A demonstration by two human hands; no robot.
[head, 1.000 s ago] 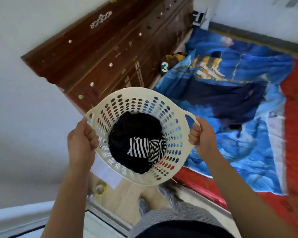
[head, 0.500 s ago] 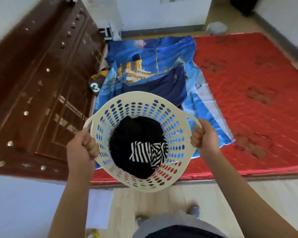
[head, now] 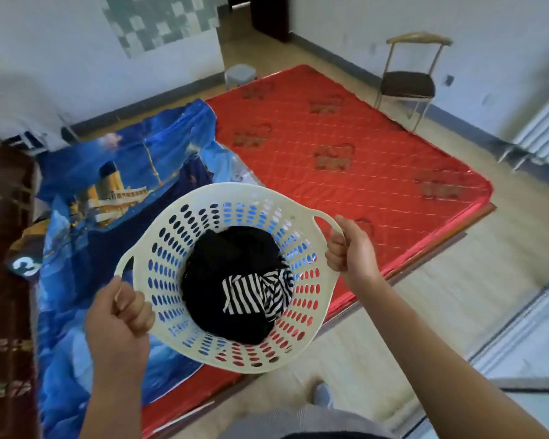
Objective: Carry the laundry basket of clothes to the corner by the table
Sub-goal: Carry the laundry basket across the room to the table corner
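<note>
A cream plastic laundry basket (head: 171, 245) with oval holes hangs in the air in front of me, tilted slightly. Inside lie dark clothes (head: 229, 264) and a black-and-white striped garment (head: 251, 293). My left hand (head: 118, 315) is closed around the basket's left handle. My right hand (head: 351, 251) grips the right handle. The basket hovers over the near edge of a red mattress (head: 362, 160). No table is in view.
A blue ship-print sheet (head: 108, 198) covers the mattress's left part. A dark wooden headboard (head: 4, 280) stands at the left. A metal chair (head: 408, 83) and a radiator (head: 545, 131) sit at the right wall. A small stool (head: 240, 74) is beyond the mattress. Wooden floor (head: 457, 296) runs right.
My view has swung to the right, from the headboard toward the mattress, chair and radiator. Both hands keep the same grip on the basket handles.
</note>
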